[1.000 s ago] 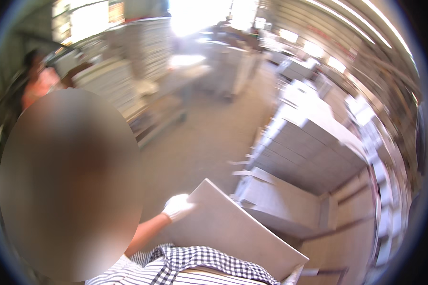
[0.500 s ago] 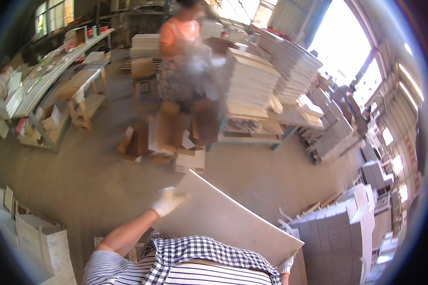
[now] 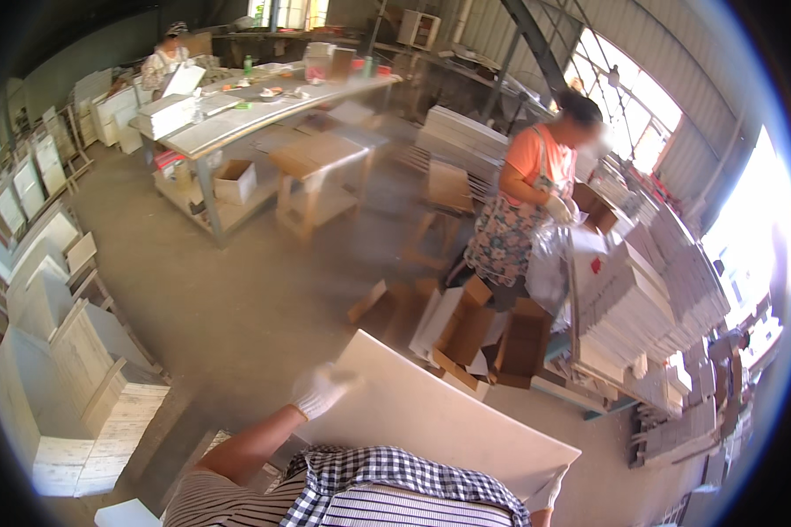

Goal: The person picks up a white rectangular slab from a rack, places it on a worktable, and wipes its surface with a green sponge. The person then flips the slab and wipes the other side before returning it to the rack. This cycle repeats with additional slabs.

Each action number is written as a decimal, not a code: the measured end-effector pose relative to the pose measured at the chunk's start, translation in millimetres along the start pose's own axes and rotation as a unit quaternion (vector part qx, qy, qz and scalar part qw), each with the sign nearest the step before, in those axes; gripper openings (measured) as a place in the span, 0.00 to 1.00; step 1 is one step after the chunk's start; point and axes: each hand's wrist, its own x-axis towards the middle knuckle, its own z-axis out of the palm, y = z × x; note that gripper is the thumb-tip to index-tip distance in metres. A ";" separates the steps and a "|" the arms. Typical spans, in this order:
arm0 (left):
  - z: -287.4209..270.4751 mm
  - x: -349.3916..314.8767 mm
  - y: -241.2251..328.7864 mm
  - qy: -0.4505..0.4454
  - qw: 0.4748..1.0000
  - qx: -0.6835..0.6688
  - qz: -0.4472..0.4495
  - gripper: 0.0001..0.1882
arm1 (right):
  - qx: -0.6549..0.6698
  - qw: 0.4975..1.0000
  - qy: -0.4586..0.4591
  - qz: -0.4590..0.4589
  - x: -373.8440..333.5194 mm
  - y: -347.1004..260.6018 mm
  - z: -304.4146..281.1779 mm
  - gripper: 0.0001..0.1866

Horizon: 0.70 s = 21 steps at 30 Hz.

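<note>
A large, flat off-white board point(image 3: 431, 404) is held tilted in front of my body, its upper corner pointing away from me. My left hand point(image 3: 325, 392), in a white knit glove, grips the board's left edge; its fingers are smeared by motion. At the lower right corner my right hand point(image 3: 549, 494), gloved too, holds the edge, and most of it is hidden by the board and my clothing. A black-and-white checked cloth lies across my chest, just behind the board.
Open cardboard boxes point(image 3: 462, 334) stand on the floor beyond the board. A co-worker in an orange top point(image 3: 527, 167) stands by a table of stacked boards point(image 3: 628, 303). White panels point(image 3: 88, 395) are stacked at left. Wooden stool point(image 3: 321, 158) and long worktable point(image 3: 264, 123) are farther back.
My view has swung to the left, so the co-worker, boxes and stacks now appear farther right. The board stays in both my hands, at nearly the same place before me.
</note>
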 end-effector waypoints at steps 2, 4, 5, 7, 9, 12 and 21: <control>-18.5 3.8 -11.0 0.037 0.999 -0.038 -0.007 0.30 | 0.083 0.986 -0.042 0.136 28.4 -23.3 40.6 0.41; -37.3 8.4 -16.9 0.068 0.994 -0.075 -0.028 0.29 | 0.125 0.980 -0.059 0.142 51.5 -44.4 88.5 0.41; -47.2 11.3 -19.2 0.085 0.991 -0.096 -0.042 0.28 | 0.145 0.976 -0.065 0.147 61.2 -54.3 111.4 0.41; -61.3 16.4 -21.3 0.115 0.984 -0.123 -0.065 0.29 | 0.189 0.963 -0.135 0.137 81.6 -71.0 154.2 0.39; -76.0 29.7 -26.2 0.148 0.976 -0.133 -0.082 0.33 | 0.208 0.951 -0.192 0.125 98.9 -81.1 198.8 0.39; -85.8 46.4 -37.9 0.162 0.972 -0.145 -0.090 0.25 | 0.195 0.950 -0.224 0.099 122.1 -90.3 266.9 0.42; -119.7 162.8 -43.2 0.220 0.959 -0.065 -0.166 0.26 | 0.185 0.935 -0.281 0.110 198.1 -127.5 455.8 0.42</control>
